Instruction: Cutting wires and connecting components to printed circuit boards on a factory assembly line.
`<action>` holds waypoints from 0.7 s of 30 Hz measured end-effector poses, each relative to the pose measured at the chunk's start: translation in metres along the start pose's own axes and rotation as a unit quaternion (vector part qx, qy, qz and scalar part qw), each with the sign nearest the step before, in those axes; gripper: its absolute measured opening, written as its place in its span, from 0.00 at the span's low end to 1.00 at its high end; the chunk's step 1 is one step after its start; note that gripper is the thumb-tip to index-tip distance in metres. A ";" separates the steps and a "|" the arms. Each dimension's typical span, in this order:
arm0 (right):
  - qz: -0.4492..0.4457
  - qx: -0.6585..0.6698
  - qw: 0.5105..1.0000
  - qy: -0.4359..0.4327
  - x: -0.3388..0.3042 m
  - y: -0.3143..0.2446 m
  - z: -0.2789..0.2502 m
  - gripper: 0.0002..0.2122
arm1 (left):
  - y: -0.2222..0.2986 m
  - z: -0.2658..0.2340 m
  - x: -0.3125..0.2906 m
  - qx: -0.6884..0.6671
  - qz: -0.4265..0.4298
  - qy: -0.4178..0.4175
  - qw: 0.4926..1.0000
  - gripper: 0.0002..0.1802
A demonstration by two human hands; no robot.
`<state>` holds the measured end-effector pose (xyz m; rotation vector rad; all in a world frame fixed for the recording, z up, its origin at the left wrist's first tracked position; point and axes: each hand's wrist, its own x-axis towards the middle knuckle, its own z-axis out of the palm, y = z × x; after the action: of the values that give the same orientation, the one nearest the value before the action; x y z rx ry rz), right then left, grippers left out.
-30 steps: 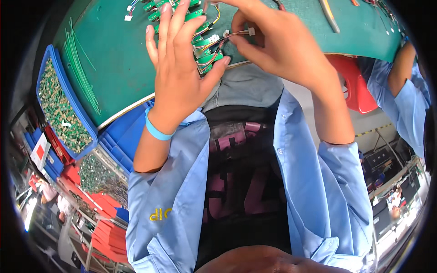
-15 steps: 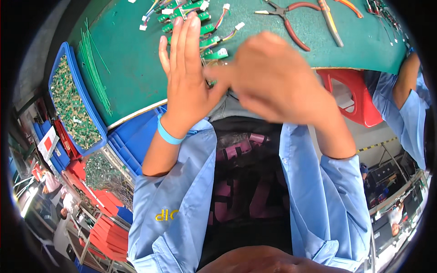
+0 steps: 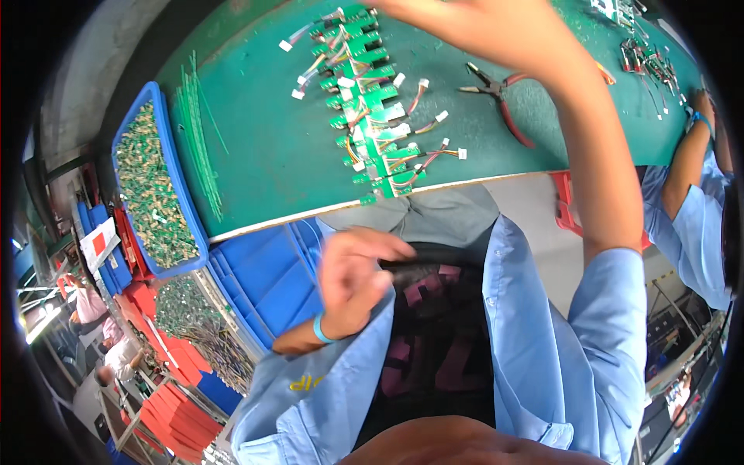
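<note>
A long row of green circuit boards lies on the green table mat, with short coloured wires and white connectors sticking out on both sides. My right hand reaches over the far end of this row; its fingers run past the upper edge of the view, so whether they hold anything is hidden. Close to my body, below the table edge, my left hand is raised off the boards. Its thumb and index finger are apart, the other fingers bend loosely, and nothing shows in it.
Red-handled pliers lie right of the boards, partly beneath my right forearm. Thin green strips lie left, beside a blue bin of small green and tan pieces. A red stool and a co-worker's arm are at the right.
My hands have parted: the left drew back toward my body, and the right moved up and away over the far boards. The board row is now uncovered.
</note>
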<state>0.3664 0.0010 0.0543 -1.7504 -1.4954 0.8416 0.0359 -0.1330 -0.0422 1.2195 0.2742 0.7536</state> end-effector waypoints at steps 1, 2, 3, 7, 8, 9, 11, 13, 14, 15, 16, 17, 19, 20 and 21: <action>-0.151 0.010 0.988 -0.025 0.049 0.019 0.017 0.19 | 0.008 0.019 0.001 -0.148 -0.143 0.105 0.973 0.25; -0.293 0.013 0.955 -0.050 0.084 0.038 0.029 0.17 | 0.010 0.040 0.011 -0.290 -0.285 0.202 0.891 0.20; -0.254 -0.060 0.959 -0.107 0.104 0.047 0.044 0.25 | 0.009 0.045 0.020 -0.287 -0.283 0.191 0.895 0.20; -0.165 -0.248 0.940 -0.169 0.086 0.026 0.069 0.40 | 0.004 0.039 0.052 -0.371 -0.195 0.327 0.847 0.23; -0.166 -0.254 0.938 -0.169 0.080 0.025 0.064 0.41 | -0.001 0.034 0.060 -0.374 -0.175 0.326 0.851 0.23; -0.165 -0.260 0.937 -0.167 0.076 0.026 0.059 0.41 | -0.005 0.028 0.066 -0.377 -0.157 0.323 0.854 0.24; -0.139 -0.235 0.940 -0.203 0.072 0.028 0.051 0.41 | -0.009 0.020 0.076 -0.349 -0.134 0.320 0.871 0.20; -0.084 -0.174 0.946 -0.261 0.070 0.032 0.048 0.39 | -0.002 0.014 0.097 -0.322 -0.111 0.323 0.883 0.15; -0.006 -0.021 0.942 -0.335 0.063 0.050 0.044 0.35 | 0.001 0.009 0.110 -0.331 -0.120 0.313 0.882 0.13; -0.017 0.004 0.946 -0.325 0.059 0.050 0.046 0.32 | -0.002 -0.009 0.108 -0.325 -0.102 0.286 0.896 0.15; -0.029 0.029 0.949 -0.312 0.056 0.050 0.050 0.30 | -0.001 -0.025 0.110 -0.330 -0.098 0.278 0.897 0.17; 0.024 0.097 0.941 -0.325 0.059 0.054 0.067 0.27 | -0.001 -0.044 0.110 -0.335 -0.091 0.278 0.896 0.19; 0.041 0.102 0.966 -0.234 0.034 0.041 0.062 0.25 | 0.000 -0.071 0.113 -0.261 -0.077 0.256 0.928 0.24; 0.046 0.101 0.969 -0.221 0.028 0.050 0.056 0.25 | 0.000 -0.072 0.123 -0.263 -0.081 0.243 0.930 0.24; 0.032 0.162 0.964 -0.209 0.024 0.057 0.052 0.24 | 0.006 -0.072 0.132 -0.230 -0.107 0.204 0.945 0.27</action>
<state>0.3582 0.0232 -0.0233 -1.4387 -1.4572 1.4723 0.0894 0.0073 -0.0358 0.5726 0.5302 0.8194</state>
